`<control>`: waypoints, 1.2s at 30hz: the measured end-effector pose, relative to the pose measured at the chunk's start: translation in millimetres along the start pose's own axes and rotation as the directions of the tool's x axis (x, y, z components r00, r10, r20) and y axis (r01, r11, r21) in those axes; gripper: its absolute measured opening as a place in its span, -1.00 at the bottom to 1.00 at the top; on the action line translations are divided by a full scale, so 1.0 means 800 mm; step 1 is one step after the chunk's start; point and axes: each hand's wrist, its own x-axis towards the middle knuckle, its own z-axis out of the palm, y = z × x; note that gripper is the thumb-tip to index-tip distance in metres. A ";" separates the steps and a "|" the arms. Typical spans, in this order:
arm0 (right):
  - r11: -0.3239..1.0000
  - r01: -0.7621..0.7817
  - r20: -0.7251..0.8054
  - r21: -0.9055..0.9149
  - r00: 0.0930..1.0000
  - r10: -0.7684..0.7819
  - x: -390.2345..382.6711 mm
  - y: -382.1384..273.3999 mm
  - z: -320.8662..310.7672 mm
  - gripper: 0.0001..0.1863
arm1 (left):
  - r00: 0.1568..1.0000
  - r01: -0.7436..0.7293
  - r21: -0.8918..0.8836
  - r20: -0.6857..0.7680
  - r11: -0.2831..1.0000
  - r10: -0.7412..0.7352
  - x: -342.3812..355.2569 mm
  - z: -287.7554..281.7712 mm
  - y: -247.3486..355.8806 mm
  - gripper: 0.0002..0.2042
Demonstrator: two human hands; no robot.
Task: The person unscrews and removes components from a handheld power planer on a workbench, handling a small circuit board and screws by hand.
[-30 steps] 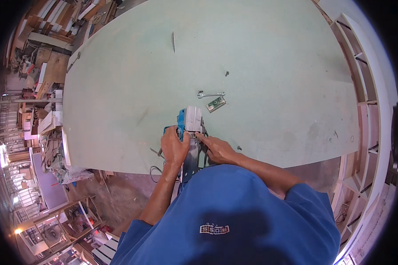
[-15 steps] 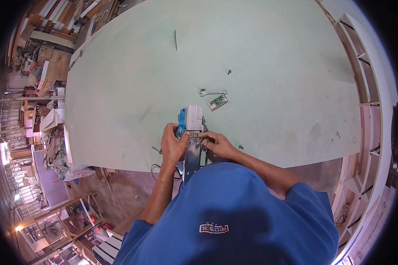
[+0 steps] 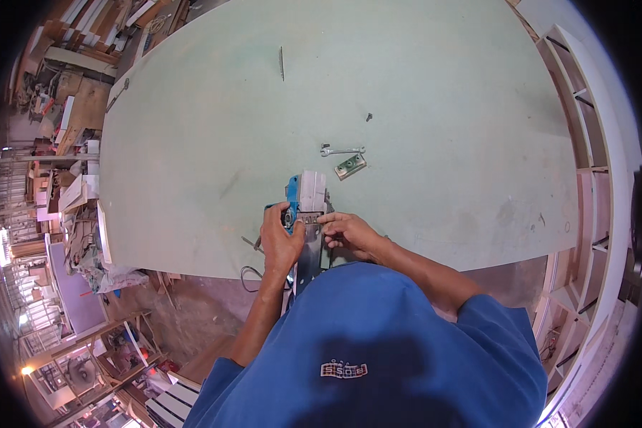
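An electric hand planer with a blue body lies sole up at the table's near edge, in front of my chest. My left hand is closed round its left side, the thumb lying by the cutter drum. At the drum's right end is my right hand, its index finger reaching onto it and the other fingers curled. Whether those fingers pinch a small part is hidden. Beyond the planer lie an open-end wrench and a metal blade holder with bolts.
On the pale green table lie a bolt, a thin dark strip and another tool at the far left edge. White shelving stands along the right side. Wood offcuts are piled at the left.
My right index finger has stretched further onto the drum's right end. My right forearm now mostly covers a small bolt beside it. My left hand keeps its grip on the planer.
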 end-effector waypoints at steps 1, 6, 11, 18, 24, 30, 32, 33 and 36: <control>1.000 -0.001 0.000 -0.002 1.000 0.001 0.002 0.002 -0.003 -0.63 | 1.000 -0.005 -0.011 -0.001 1.000 0.005 0.001 0.000 0.001 -0.60; 0.999 0.014 -0.014 0.042 1.000 -0.014 0.009 0.010 -0.007 -0.66 | 1.000 -0.003 0.039 -0.015 0.999 0.004 0.001 0.002 -0.004 -0.60; 0.999 0.033 0.000 0.030 0.999 -0.033 0.012 0.013 -0.011 -0.66 | 0.999 0.003 0.121 -0.050 0.993 0.003 0.005 0.007 -0.001 -0.63; 0.956 0.123 0.026 -0.268 0.992 -0.121 0.009 0.012 -0.012 -0.64 | 0.998 0.059 0.083 0.020 0.995 -0.061 0.013 0.002 0.001 -0.60; 0.690 0.312 0.121 -0.653 0.942 -0.312 0.019 0.011 -0.023 -0.68 | 0.992 0.107 -0.010 0.060 0.994 -0.107 0.019 0.004 0.002 -0.56; 0.168 0.495 0.295 -0.852 0.721 -0.627 0.009 0.001 -0.013 -0.76 | 0.983 0.165 -0.066 0.093 0.984 -0.159 0.019 -0.003 -0.010 -0.55; 0.202 0.483 0.260 -0.852 0.726 -0.637 0.008 -0.007 -0.004 -0.76 | 0.978 0.191 -0.116 0.110 0.975 -0.179 0.019 -0.004 -0.011 -0.55; 0.236 0.468 0.220 -0.852 0.728 -0.650 0.010 -0.010 0.000 -0.75 | 0.982 0.172 -0.123 0.099 0.977 -0.160 0.018 -0.003 -0.008 -0.56; 0.240 0.442 0.222 -0.864 0.763 -0.607 0.025 -0.015 0.001 -0.74 | 0.987 0.146 -0.131 0.093 0.981 -0.135 0.015 -0.005 -0.005 -0.57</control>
